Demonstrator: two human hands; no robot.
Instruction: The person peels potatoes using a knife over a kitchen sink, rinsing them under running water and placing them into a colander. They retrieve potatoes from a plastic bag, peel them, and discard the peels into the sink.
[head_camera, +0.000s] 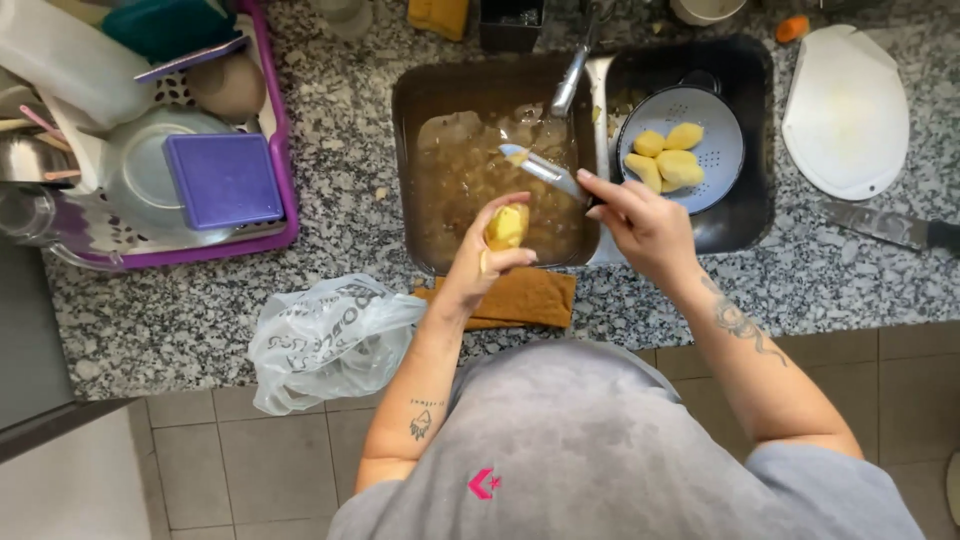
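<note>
Peeling underway: left hand (478, 262) fingers clamp a potato (508, 225); right hand (640, 222), at three o'clock, grips a peeler (540, 167); turning it likely follows.

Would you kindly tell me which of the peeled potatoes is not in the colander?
The potato gripped in the left hand, over the left sink basin; the other potatoes lie together in the white colander.

This is a home kitchen. A speckled granite counter (330, 230) holds a double sink (590, 250) with a tap (572, 75) above it, a white colander (720, 150) of peeled potatoes in one basin, and a purple dish rack (280, 200) stacked with washed plates and containers. A white cutting board (845, 110), a kitchen knife (890, 228), a folded cloth (525, 297) and a tiled floor (230, 450) complete it.
</note>
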